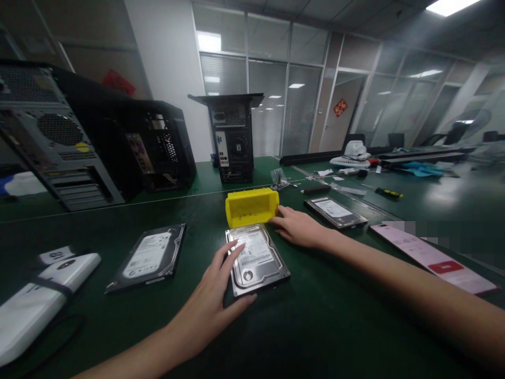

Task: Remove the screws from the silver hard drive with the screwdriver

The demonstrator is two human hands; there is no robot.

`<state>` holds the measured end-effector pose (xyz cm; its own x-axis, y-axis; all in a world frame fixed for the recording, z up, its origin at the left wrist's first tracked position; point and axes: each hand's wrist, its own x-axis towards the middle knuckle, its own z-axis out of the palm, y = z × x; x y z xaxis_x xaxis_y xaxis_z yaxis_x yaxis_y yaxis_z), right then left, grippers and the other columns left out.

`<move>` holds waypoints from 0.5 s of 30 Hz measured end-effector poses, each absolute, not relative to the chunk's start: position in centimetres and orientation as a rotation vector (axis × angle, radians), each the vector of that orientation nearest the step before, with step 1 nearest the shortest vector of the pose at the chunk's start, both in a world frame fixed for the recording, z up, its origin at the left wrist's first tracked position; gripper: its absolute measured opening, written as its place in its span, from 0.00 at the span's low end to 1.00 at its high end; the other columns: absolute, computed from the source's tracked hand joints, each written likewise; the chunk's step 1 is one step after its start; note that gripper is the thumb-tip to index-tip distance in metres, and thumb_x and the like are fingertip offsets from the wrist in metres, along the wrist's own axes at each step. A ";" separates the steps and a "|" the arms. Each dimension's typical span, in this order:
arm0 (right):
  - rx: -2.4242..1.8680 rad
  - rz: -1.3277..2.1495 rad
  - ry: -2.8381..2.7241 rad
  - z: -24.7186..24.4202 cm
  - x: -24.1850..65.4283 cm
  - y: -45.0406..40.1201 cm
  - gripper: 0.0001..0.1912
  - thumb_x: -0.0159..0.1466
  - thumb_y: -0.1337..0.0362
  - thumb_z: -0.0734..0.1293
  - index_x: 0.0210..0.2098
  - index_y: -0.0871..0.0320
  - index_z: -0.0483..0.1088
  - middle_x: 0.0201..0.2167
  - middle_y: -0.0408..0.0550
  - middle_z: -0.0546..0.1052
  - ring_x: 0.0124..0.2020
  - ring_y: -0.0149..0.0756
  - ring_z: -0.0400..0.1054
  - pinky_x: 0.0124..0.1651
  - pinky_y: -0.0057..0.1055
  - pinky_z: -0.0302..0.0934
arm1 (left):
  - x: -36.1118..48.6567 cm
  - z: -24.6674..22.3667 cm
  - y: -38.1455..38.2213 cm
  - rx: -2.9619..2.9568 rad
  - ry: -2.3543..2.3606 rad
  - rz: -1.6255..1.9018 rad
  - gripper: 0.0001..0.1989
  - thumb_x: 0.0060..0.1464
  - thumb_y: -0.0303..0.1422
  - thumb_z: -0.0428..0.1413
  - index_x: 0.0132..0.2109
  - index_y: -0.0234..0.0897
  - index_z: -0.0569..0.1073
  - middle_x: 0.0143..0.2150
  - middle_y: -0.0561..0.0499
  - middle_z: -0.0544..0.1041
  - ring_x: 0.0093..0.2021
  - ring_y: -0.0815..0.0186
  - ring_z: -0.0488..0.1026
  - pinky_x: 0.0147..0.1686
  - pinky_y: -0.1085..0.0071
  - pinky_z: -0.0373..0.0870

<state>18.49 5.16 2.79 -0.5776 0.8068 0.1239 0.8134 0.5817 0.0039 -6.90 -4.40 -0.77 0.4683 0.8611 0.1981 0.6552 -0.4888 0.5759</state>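
A silver hard disk drive (258, 258) lies label up in front of me. My left hand (219, 281) is over its left side, fingers spread across the label and thumb by the near edge. Just behind the drive, a yellow plastic parts bin (232, 218) faces me with its open side, with a few small dark pieces inside. My right hand (294, 226) is at the bin's right end, its fingers bent around that edge; part of the grip is hidden.
Other hard drives lie left (152, 252) and right (335, 210). A white strapped device (51, 295) is at far left, a pink phone (430, 258) at right. Computer cases (236, 139) stand behind. A screwdriver (389, 193), a white cap-like item (353, 153) and loose parts lie back right.
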 end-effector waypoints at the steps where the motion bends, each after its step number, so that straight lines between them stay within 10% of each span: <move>1: -1.345 -0.111 -2.696 2.7 18.1 5.2 0.19 0.63 0.64 0.58 0.52 0.58 0.68 0.51 0.60 0.64 0.52 0.50 0.60 0.51 0.47 0.58 | -6.9 -0.8 -4.4 2.300 1.264 0.669 0.36 0.56 0.40 0.54 0.66 0.52 0.44 0.69 0.48 0.43 0.66 0.48 0.48 0.62 0.48 0.50; 15: -1.344 -0.126 -2.469 1.3 17.1 5.8 0.11 0.62 0.63 0.63 0.36 0.54 0.78 0.43 0.48 0.74 0.46 0.40 0.64 0.49 0.36 0.59 | -6.8 -0.8 -4.5 2.299 1.244 0.682 0.36 0.56 0.40 0.54 0.66 0.48 0.46 0.69 0.47 0.43 0.66 0.49 0.48 0.63 0.47 0.49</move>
<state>17.12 5.85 1.25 -0.5028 0.8016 0.3235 0.8303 0.5520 -0.0773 -6.84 -4.47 -0.78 0.4744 0.8541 0.2132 0.6391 -0.5007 0.5838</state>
